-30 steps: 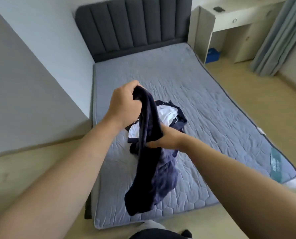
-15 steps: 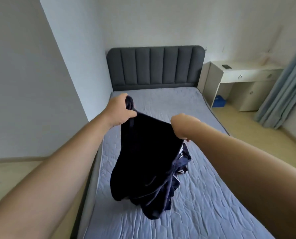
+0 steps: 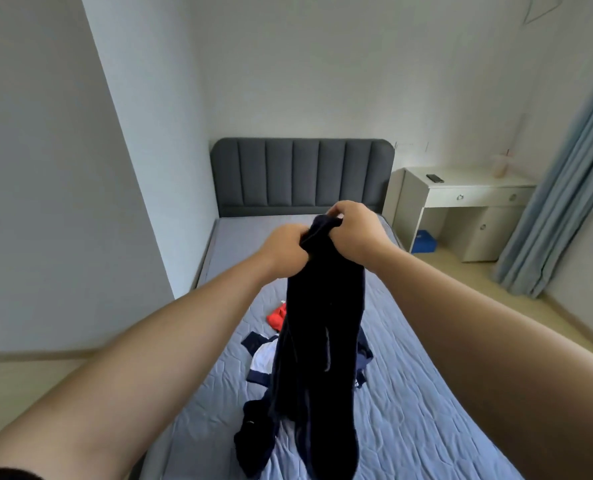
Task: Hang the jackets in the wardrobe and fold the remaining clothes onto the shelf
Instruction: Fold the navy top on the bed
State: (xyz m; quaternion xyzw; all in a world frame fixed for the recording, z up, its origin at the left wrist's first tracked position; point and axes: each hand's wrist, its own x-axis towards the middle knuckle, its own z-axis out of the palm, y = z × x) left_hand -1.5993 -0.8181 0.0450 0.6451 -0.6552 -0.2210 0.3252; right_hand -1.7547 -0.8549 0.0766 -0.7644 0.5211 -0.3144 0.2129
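Left hand (image 3: pixel 284 245): clenched round the bunched top of the dark garment (image 3: pixel 322 323). With so much cloth wadded in one fist, a shake could pull it loose.
Right hand (image 3: pixel 355 228): touching the left and just above it, pinching the top edge. The hold is small, so the edge may slip out.
Dark garment: hangs straight down from both hands as a long, narrow, limp drape of soft, matt, navy-black cloth. Whether it is a jacket cannot be told. Its lower end reaches the clothes beneath and could drag or snag them.
Heap of clothes (image 3: pixel 264 356): directly below the hands, rumpled white and navy fabric. Any tangle with the hanging tail would lift it too.
Red piece (image 3: pixel 277 315): below and left of the hands, small, bright and crumpled. It is half hidden behind the drape, so it is easily overlooked.
Mattress (image 3: pixel 426 393): under everything, grey-blue, quilted in a honeycomb stitch and lightly creased.
Headboard (image 3: pixel 302 176): beyond the hands, dark grey, padded in upright channels with rounded corners.
Desk (image 3: pixel 468 188): beyond and right, white, smooth and boxy.
Curtain (image 3: pixel 565 188): far right, pale blue with soft pleats.
Wardrobe: not in view, so the garment will have to be carried elsewhere, and the trailing end may brush the floor.
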